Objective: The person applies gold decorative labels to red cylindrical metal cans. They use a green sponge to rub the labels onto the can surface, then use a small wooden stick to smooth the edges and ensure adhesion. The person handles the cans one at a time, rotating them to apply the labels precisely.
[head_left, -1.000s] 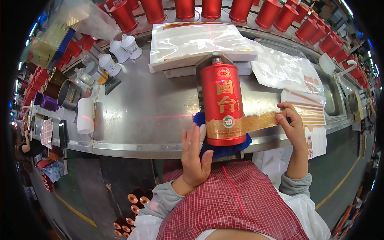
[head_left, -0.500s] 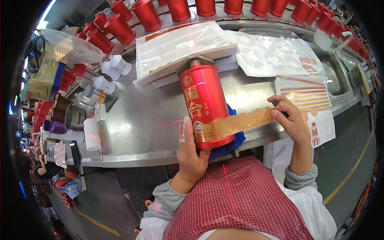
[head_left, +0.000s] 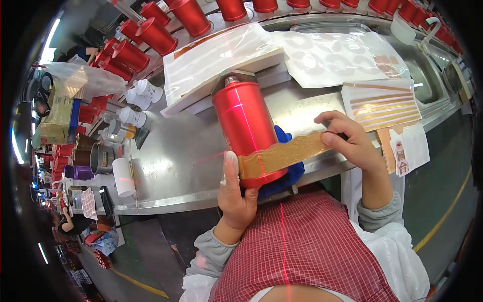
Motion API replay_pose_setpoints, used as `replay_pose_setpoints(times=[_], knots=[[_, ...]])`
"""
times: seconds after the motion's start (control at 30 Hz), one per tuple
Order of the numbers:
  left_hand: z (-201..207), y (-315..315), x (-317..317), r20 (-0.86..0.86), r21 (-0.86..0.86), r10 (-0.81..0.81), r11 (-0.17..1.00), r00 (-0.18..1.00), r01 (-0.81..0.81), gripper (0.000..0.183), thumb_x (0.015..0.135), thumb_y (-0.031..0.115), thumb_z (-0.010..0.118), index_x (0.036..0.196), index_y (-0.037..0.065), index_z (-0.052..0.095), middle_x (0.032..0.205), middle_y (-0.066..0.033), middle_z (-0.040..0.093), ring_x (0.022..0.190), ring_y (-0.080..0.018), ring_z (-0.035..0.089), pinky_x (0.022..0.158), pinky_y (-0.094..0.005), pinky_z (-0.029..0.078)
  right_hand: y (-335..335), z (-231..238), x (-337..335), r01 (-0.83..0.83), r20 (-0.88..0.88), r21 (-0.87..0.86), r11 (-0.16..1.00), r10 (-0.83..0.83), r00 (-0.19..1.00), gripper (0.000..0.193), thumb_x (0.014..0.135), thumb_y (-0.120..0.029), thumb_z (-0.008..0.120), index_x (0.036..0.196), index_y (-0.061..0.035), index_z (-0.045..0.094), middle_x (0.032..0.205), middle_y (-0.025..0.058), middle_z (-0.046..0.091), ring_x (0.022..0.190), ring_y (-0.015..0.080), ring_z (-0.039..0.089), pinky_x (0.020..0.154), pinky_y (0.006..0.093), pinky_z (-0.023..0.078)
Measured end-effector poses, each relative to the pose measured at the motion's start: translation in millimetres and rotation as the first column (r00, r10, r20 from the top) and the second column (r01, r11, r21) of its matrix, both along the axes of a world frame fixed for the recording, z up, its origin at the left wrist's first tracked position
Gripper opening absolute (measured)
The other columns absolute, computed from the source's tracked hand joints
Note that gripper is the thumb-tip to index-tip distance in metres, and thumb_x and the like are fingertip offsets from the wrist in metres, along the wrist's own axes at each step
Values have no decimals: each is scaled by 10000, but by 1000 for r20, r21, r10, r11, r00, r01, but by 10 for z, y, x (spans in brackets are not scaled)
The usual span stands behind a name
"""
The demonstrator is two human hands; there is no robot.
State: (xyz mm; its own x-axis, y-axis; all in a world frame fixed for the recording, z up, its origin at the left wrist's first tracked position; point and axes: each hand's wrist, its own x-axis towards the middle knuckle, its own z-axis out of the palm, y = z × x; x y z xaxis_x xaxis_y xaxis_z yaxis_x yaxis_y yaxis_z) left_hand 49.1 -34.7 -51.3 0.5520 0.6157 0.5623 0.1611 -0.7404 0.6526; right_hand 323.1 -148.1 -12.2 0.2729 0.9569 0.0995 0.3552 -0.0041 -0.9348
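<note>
A red bottle (head_left: 245,116) leans on its side against a grey angled rest (head_left: 221,83), its clear neck pointing away from me. Wrapped round its lower part is a gold wavy-edged label strip (head_left: 282,156), whose free end runs out to the right. My left hand (head_left: 235,196) grips the lower left side of the bottle, with the thumb under its base and white covers on some fingertips. Out to the right, thumb and forefinger of my right hand (head_left: 349,141) pinch the strip's free end. A blue cloth (head_left: 292,177) lies partly hidden behind the bottle.
Label sheets (head_left: 347,58) and a sheet of gold strips (head_left: 385,108) lie beyond on the steel table (head_left: 171,166). Red bottles (head_left: 156,36) line the far side. White bottles (head_left: 148,90) and a paper roll (head_left: 123,177) are at left; a sink (head_left: 427,75) is at right.
The bottle has turned about its length: its gold-printed front has rolled out of sight to the left and a plain red side shows. My right hand, with the strip, is nearer the bottle.
</note>
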Motion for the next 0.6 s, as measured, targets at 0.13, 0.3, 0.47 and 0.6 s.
replay_pose_setpoints(times=[0.13,0.3,0.47,0.6], knots=[[270,-9,-18,-340,376,63,924,938,75,619,907,131,632,1413,-94,356,1377,-280,481,1301,-478,429,1048,-466,401,36,-124,1,36,18,41,999,-36,999,181,898,-161,641,821,-4,596,1125,105,589,882,153,552,787,276,448],[469,-83,154,-416,422,78,899,906,117,584,906,117,627,1395,-94,388,1361,-277,495,1303,-482,423,1041,-480,406,47,-177,-2,10,-35,-6,1000,-10,999,179,902,-162,634,823,-2,614,1129,97,587,929,150,550,813,280,441],[186,-7,87,-161,213,7,977,987,28,609,912,194,643,1385,-99,398,1350,-275,503,1263,-486,464,1029,-453,424,118,-180,-92,0,-67,17,1000,1,998,200,906,-176,644,833,10,626,1102,102,588,886,147,560,785,271,453],[43,-29,-9,-91,141,40,990,995,-27,574,920,195,632,1370,-93,423,1340,-264,516,1257,-486,470,1033,-503,406,247,-182,-205,-61,-144,-8,998,59,988,188,909,-169,657,863,13,639,1079,100,588,833,127,571,741,264,476]])
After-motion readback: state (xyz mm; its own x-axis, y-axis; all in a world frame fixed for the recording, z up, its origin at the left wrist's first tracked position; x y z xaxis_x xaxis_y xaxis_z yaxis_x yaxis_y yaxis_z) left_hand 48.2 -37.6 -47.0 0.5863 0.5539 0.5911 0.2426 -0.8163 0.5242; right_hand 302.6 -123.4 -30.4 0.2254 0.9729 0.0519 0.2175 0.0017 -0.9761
